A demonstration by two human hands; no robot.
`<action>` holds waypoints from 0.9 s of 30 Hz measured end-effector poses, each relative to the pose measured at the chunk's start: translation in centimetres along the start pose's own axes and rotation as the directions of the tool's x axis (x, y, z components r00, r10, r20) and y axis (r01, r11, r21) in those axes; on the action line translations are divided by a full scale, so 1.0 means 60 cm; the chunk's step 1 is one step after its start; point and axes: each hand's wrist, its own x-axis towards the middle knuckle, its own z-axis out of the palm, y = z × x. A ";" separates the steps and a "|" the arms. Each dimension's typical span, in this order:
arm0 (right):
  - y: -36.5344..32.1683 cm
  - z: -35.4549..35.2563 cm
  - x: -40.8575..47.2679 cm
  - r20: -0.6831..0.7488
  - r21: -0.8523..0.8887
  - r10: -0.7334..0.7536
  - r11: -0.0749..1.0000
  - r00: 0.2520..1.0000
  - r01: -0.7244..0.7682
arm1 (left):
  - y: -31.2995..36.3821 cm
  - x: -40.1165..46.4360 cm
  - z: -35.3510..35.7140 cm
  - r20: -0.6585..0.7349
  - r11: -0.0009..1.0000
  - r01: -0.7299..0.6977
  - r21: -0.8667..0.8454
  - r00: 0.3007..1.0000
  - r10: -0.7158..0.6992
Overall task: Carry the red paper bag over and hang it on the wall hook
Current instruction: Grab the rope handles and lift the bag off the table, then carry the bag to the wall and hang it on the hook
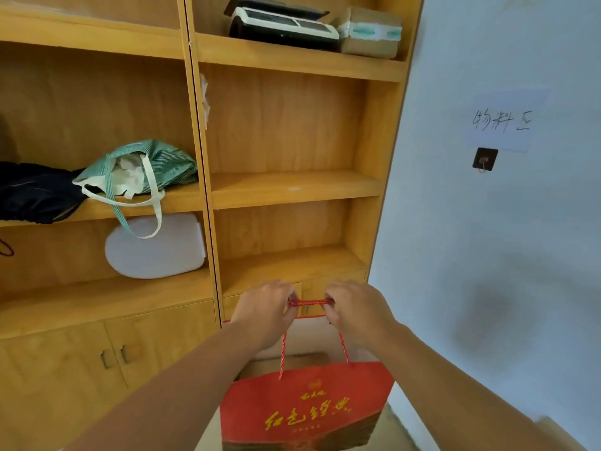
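Observation:
The red paper bag (pixel 305 408) with gold lettering hangs in front of me at the bottom centre, held up by its twisted red rope handles (pixel 309 302). My left hand (pixel 265 312) and my right hand (pixel 357 309) each pinch the rope, which is stretched taut between them. The wall hook (pixel 484 159), a small dark square plate with a metal hook, sits on the pale wall up to the right, well above and to the right of the bag. Nothing hangs on it.
A wooden shelf unit (pixel 292 187) fills the left and centre. It holds a green striped cloth bag (pixel 143 167), a dark bag (pixel 32 190), a white lid-like object (pixel 156 249), a device (pixel 283 24) and a cardboard box (pixel 370 32). A handwritten paper label (pixel 500 122) is above the hook.

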 end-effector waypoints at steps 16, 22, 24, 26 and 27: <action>0.208 0.084 0.249 0.005 -0.195 0.355 0.917 0.935 -0.347 | -0.108 0.424 0.175 0.059 0.933 -0.295 -0.205 0.948 0.313; 0.330 0.099 0.278 -0.021 -0.190 0.459 0.870 0.888 -0.455 | -0.057 0.566 0.238 0.035 0.850 -0.449 -0.276 0.879 0.476; 0.370 0.103 0.285 -0.048 -0.160 0.525 0.836 0.850 -0.525 | -0.033 0.611 0.261 0.045 0.829 -0.476 -0.292 0.859 0.509; 0.405 0.104 0.287 -0.055 -0.140 0.590 0.795 0.806 -0.591 | -0.007 0.652 0.279 0.067 0.811 -0.507 -0.292 0.835 0.546; 0.424 0.102 0.288 -0.057 -0.134 0.616 0.775 0.786 -0.618 | 0.008 0.671 0.285 0.063 0.798 -0.524 -0.298 0.824 0.564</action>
